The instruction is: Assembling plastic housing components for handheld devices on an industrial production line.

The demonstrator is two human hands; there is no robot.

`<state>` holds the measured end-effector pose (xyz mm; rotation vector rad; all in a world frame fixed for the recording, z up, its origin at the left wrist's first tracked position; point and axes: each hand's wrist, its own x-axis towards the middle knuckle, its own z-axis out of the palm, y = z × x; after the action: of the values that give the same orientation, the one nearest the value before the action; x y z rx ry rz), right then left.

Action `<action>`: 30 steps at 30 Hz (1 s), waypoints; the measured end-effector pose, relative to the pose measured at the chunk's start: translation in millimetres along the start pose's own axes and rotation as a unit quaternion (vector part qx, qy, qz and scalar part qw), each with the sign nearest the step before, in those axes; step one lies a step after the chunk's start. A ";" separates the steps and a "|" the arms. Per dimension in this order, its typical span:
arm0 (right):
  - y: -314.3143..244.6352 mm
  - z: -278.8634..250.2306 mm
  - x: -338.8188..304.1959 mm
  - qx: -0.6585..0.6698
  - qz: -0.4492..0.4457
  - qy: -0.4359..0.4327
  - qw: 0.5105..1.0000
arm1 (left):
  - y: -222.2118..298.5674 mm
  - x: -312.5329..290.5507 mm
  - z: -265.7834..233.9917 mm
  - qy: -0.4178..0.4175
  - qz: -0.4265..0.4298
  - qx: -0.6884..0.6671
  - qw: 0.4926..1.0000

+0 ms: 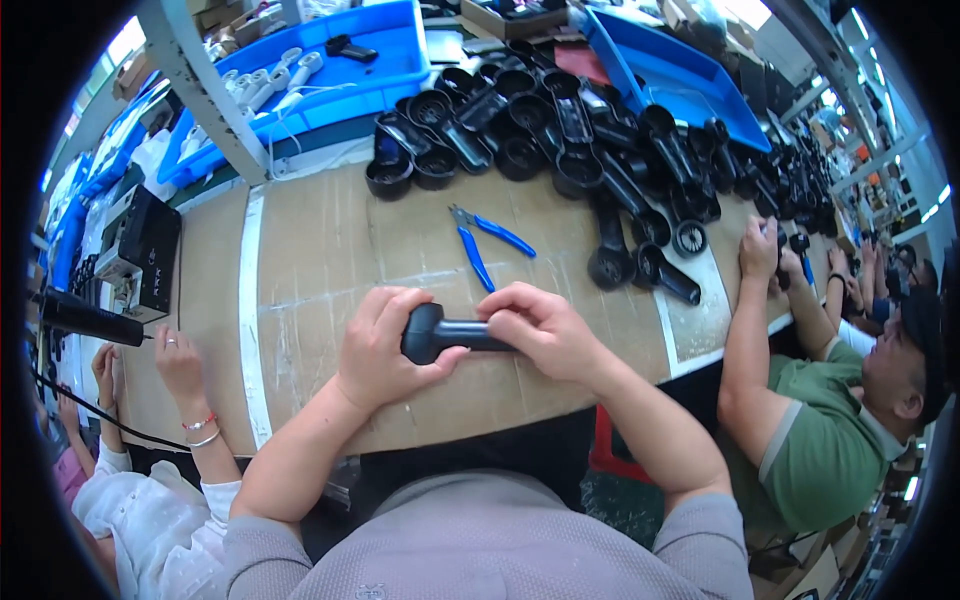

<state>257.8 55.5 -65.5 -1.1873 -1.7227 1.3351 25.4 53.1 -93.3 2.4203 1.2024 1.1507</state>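
Note:
In front of me, low over the cardboard-covered table, I hold a black plastic housing point(424, 335) with a round head and a straight handle. My left hand point(378, 345) is closed round the head. Across the handle's right end, my right hand point(545, 328) grips with bent fingers, hiding that end. Just beyond the housing lies a pair of blue-handled cutting pliers point(480, 243), its handles spread, touching neither hand.
A large heap of black housings point(520, 110) fills the table's far side. Blue trays point(375, 50) stand behind it; the left one holds white parts. A black box point(145, 250) and an electric screwdriver point(90, 320) are at left. Co-workers' arms point(745, 330) reach in from both sides.

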 end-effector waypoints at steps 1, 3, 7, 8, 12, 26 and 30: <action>0.6 8.1 5.3 0.106 0.000 0.079 0.991 | -4.3 3.0 0.3 0.024 -0.016 0.002 1.000; -11.4 22.5 15.9 0.317 -0.016 0.224 0.921 | -1.6 6.3 -10.8 0.080 -0.037 0.018 0.996; -24.0 37.0 52.1 0.585 0.030 0.208 0.783 | 7.0 1.5 -6.9 0.139 -0.014 0.051 0.989; -25.4 37.6 57.8 0.665 0.048 0.198 0.719 | 10.0 -1.5 -5.8 0.156 -0.008 0.063 0.986; -20.8 42.1 67.4 0.683 0.032 0.131 0.717 | 19.5 -30.2 4.8 0.167 0.004 0.108 0.980; -83.8 85.0 32.7 0.295 -0.306 -0.145 0.893 | 64.5 55.4 -77.1 0.025 -0.147 -0.449 0.881; -100.1 83.9 39.3 0.183 -0.409 -0.100 0.888 | 59.5 84.7 -67.3 0.035 -0.144 -0.457 0.877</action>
<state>142.0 53.1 6.5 -0.0555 -1.7021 1.1656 42.8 67.7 28.1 1.4479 0.7260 1.3080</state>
